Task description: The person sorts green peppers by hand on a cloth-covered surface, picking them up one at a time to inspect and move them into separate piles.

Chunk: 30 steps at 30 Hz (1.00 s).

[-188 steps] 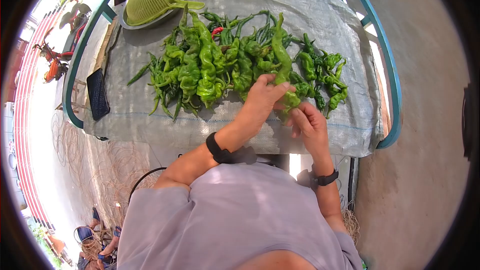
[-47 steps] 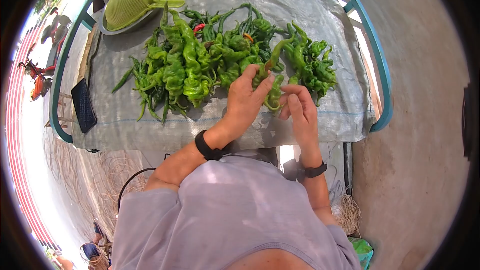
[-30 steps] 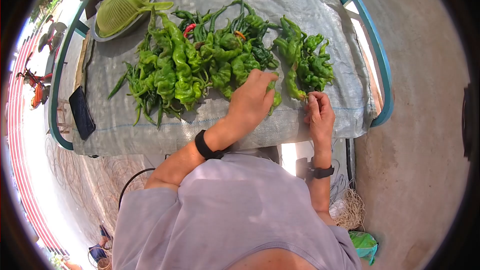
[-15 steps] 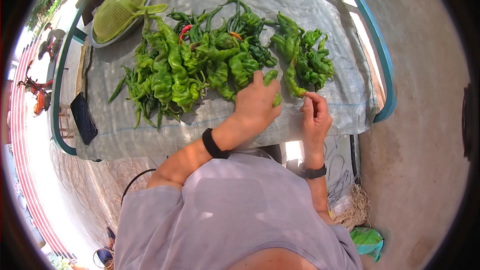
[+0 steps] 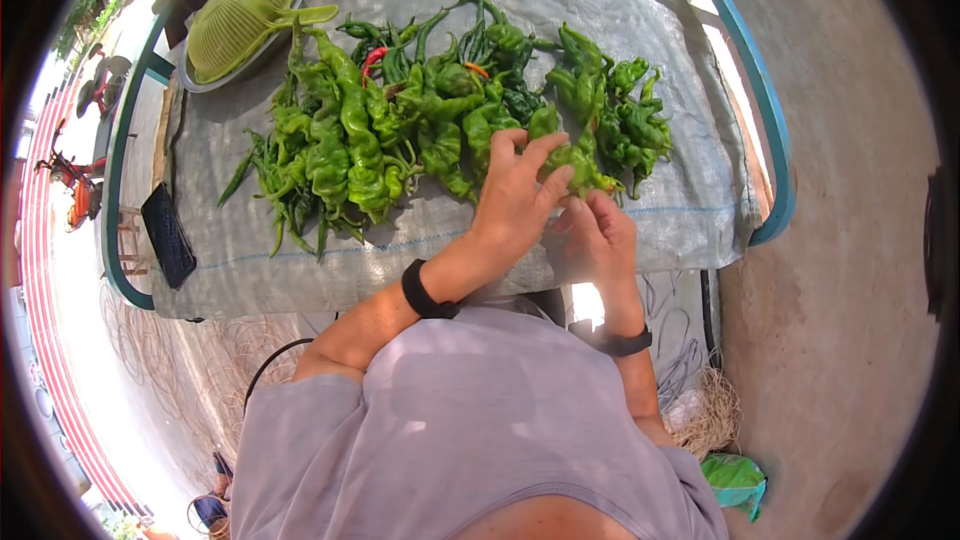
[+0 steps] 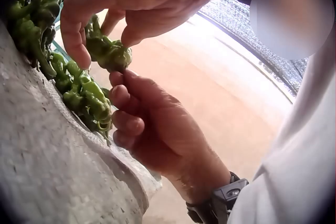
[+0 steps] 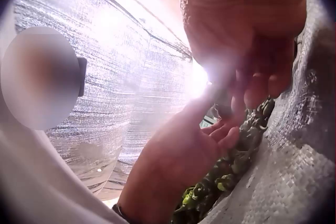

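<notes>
A green pepper [image 6: 111, 53] is between both hands in the left wrist view. My left hand [image 5: 515, 202] curves its fingers around its upper part, with the thumb against its side. The fingertips of my right hand [image 5: 603, 237] pinch its lower end, where a thin stem shows. Left of the hands lies a large heap of twisted green peppers [image 5: 365, 155]. To their right is a smaller group of green peppers [image 5: 640, 125]. In the right wrist view the left hand [image 7: 184, 148] reaches up towards the right, and glare blurs the held pepper.
A grey woven sheet [image 5: 300, 285] covers the table, with teal rails [image 5: 770, 170] at both sides. A yellow-green strainer [image 5: 240, 25] sits in a metal bowl at the back left. A black phone [image 5: 168, 237] lies by the left edge. One red pepper [image 5: 373, 58] shows in the heap.
The left hand has picked a pepper off the sheet. The right hand has left the end of a pepper in the smaller group and moved left to meet it.
</notes>
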{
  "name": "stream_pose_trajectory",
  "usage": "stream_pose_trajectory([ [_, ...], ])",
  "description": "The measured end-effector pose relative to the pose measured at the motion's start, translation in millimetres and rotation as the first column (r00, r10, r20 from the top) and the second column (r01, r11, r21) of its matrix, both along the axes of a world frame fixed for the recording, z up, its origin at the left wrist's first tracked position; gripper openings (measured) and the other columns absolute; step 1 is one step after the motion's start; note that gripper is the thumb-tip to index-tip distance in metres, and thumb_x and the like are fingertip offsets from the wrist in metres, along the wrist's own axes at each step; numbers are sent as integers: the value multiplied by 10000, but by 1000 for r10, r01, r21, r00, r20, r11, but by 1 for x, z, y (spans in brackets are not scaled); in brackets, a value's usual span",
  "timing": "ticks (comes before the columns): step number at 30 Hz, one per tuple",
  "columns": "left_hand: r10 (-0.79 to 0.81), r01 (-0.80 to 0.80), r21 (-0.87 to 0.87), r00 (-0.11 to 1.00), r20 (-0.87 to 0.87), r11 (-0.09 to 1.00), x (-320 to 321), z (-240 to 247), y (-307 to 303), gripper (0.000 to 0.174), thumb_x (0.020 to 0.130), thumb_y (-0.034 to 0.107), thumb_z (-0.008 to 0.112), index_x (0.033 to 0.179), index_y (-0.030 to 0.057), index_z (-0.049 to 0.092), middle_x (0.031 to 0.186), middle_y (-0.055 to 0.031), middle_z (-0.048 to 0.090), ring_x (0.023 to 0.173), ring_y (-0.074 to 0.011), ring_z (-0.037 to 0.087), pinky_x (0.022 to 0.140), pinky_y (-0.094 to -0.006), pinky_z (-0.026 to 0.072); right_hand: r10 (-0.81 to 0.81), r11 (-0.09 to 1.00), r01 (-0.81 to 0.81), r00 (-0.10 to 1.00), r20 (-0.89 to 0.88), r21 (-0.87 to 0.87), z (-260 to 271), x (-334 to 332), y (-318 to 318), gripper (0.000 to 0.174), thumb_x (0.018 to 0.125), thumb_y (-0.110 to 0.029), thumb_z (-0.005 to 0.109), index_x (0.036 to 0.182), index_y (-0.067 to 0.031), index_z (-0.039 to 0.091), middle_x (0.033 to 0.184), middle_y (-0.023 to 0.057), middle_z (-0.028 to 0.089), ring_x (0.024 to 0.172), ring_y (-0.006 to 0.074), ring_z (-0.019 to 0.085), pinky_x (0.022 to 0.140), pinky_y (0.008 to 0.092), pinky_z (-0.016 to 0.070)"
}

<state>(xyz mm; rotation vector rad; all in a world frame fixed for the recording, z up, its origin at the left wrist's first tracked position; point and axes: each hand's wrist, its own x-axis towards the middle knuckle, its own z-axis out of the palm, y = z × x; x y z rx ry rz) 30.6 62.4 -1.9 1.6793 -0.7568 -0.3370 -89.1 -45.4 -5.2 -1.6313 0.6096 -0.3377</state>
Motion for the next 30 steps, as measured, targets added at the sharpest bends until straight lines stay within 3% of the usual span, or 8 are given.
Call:
stream_pose_trajectory([
  [2, 17, -15, -40, 999, 44, 999, 0, 4, 1, 470, 946, 120, 667, 1379, 37, 504, 1267, -195, 405, 807, -221, 638, 753, -342, 543, -111, 990, 100, 988, 106, 100, 6, 0, -2, 240, 1011, -227, 612, 1000, -2, 697, 744, 32, 681, 553, 40, 540, 503, 199, 436],
  [9, 108, -103, -103, 993, 45, 989, 0, 4, 4, 522, 933, 26, 634, 1419, 51, 444, 1284, -140, 402, 848, -139, 581, 693, -243, 522, -365, 861, 422, 901, 233, -285, 35, 17, -28, 267, 1018, -240, 611, 1110, -8, 706, 743, 21, 669, 572, 36, 545, 500, 186, 410],
  [16, 225, -236, -168, 971, -84, 957, 11, 1, 14, 452, 955, 15, 599, 1375, -6, 433, 1283, -120, 441, 853, -115, 599, 712, -247, 511, -477, 699, 409, 878, 43, -586, 50, 32, -43, 210, 982, -227, 654, 1119, -73, 697, 729, 29, 669, 659, 100, 625, 619, 274, 498],
  [19, 238, -260, -154, 960, -149, 953, 12, 0, 17, 436, 948, 11, 590, 1358, -10, 441, 1263, -134, 455, 849, -131, 600, 720, -264, 515, -293, 754, 377, 926, 239, -538, 51, 41, -31, 253, 979, -292, 656, 1125, -89, 695, 738, 35, 671, 668, 94, 636, 635, 284, 500],
  [20, 243, -272, -184, 956, -166, 945, 12, -5, 15, 424, 939, 13, 589, 1342, -10, 459, 1243, -146, 451, 832, -146, 590, 709, -277, 519, -224, 748, 259, 965, 135, -611, 55, 47, -24, 286, 958, -285, 666, 1168, -91, 669, 858, 87, 707, 707, 183, 689, 652, 338, 529],
  [23, 240, -278, -191, 950, -197, 942, 11, -6, 14, 413, 927, 10, 583, 1327, -7, 480, 1216, -157, 457, 803, -161, 584, 698, -286, 521, 3, 447, 21, 1000, 25, -894, 35, 75, -21, 328, 932, -218, 674, 1222, -72, 628, 998, 149, 712, 780, 315, 710, 678, 408, 553],
  [26, 220, -251, -144, 954, -202, 957, 11, -4, 19, 417, 948, -7, 560, 1351, 0, 456, 1227, -132, 510, 820, -140, 628, 724, -266, 519, 26, 443, -136, 990, -138, -886, 28, 98, -14, 327, 924, -208, 659, 1192, -29, 606, 1074, 210, 683, 876, 413, 687, 727, 481, 555],
  [30, 196, -222, -133, 963, -183, 966, 11, -9, 23, 400, 960, -2, 546, 1351, 17, 466, 1198, -119, 558, 815, -132, 654, 712, -259, 518, -13, 472, -317, 931, -366, -822, 24, 127, -19, 321, 935, -265, 652, 1105, 5, 612, 1042, 231, 677, 908, 407, 690, 779, 498, 549],
])
